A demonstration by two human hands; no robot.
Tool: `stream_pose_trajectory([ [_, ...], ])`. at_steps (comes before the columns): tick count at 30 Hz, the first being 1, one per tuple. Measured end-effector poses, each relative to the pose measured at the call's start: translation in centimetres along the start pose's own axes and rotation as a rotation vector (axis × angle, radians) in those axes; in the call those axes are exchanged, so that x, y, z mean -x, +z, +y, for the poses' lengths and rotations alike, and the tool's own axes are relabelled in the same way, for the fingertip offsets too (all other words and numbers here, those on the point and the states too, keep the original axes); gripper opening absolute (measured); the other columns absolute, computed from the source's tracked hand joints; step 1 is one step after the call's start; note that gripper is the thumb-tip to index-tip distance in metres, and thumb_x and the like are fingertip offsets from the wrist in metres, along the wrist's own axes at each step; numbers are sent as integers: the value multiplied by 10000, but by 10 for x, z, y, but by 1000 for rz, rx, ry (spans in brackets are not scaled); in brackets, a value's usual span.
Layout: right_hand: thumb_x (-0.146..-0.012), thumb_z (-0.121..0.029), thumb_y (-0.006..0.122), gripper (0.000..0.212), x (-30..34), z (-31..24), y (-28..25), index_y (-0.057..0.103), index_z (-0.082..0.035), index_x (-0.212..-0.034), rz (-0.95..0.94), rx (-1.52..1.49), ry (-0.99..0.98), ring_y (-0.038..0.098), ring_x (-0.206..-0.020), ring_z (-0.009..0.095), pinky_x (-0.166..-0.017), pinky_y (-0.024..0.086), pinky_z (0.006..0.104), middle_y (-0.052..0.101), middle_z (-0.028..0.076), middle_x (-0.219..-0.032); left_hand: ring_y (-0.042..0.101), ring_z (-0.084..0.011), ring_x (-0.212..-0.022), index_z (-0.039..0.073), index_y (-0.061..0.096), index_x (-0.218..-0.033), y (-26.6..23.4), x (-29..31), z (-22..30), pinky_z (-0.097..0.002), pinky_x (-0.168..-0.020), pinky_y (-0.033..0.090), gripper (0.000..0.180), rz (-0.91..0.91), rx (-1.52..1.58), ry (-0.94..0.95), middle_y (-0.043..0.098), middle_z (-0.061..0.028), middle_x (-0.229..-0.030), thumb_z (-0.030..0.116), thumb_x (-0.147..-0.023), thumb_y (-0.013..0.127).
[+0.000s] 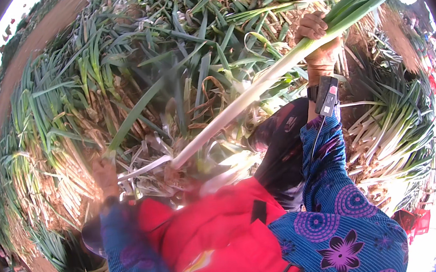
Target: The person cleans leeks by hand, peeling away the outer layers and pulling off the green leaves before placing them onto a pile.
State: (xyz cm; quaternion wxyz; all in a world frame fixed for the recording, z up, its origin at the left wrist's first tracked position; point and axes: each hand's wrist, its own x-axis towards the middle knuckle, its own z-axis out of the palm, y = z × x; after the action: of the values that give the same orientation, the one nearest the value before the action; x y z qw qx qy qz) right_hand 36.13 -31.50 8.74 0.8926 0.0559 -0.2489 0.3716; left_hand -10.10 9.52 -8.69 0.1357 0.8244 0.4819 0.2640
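Note:
My right hand [317, 32] is closed around a large green onion [255, 86], gripping it just below its green leaves. The long white stalk slants down to the left, and its lower end is above my lap. My left hand [104, 174] is at the left, smeared by motion. A long green leaf [137, 112] and a pale strip [146, 169] both run into its fingers. The pale strip stretches across to the lower end of the stalk; whether it is still attached there I cannot tell.
Heaped green onions [173, 28] spread in front of me. More bunches lie at the left [50, 171] and right [391, 143], white ends showing. Peeled leaves and pale skins [231, 161] litter the ground by my dark-trousered knee [283, 144]. A red container [419, 222] stands at the far right.

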Motion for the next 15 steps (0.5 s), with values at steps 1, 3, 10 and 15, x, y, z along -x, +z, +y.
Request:
stream_pose_trajectory([
  [1, -771, -134, 615, 225, 4, -6, -2, 549, 16, -926, 64, -1, -56, 459, -628, 139, -591, 419, 275, 477, 32, -744, 626, -406, -872, -4, 639, -976, -4, -2, 1, -443, -766, 478, 250, -50, 20, 0, 649, -258, -902, 210, -895, 539],
  [3, -806, -199, 630, 262, 7, -17, -13, 550, 23, -920, 113, 7, -57, 472, -648, 161, -610, 432, 285, 487, 44, -750, 636, -362, -904, 7, 643, -1009, -12, -11, 20, -409, -795, 491, 244, -211, 49, 29, 654, -228, -955, 204, -911, 536],
  [10, -871, -474, 567, 456, -5, 47, -27, 517, -28, -952, 509, 220, -106, 489, -690, 235, -653, 443, 366, 491, 90, -758, 493, -290, -1221, 79, 536, -1310, -14, 23, 246, -387, -1024, 400, 526, -725, 382, 599, 486, -165, -1356, 182, -822, 703],
  [15, -856, -440, 601, 381, -14, 70, -34, 563, -97, -1016, 573, 270, -133, 507, -731, 256, -680, 447, 394, 528, 98, -775, 597, -165, -952, 40, 576, -1171, 18, 53, 302, -285, -839, 487, 461, -755, 718, 543, 609, -93, -1026, 37, -743, 747],
])
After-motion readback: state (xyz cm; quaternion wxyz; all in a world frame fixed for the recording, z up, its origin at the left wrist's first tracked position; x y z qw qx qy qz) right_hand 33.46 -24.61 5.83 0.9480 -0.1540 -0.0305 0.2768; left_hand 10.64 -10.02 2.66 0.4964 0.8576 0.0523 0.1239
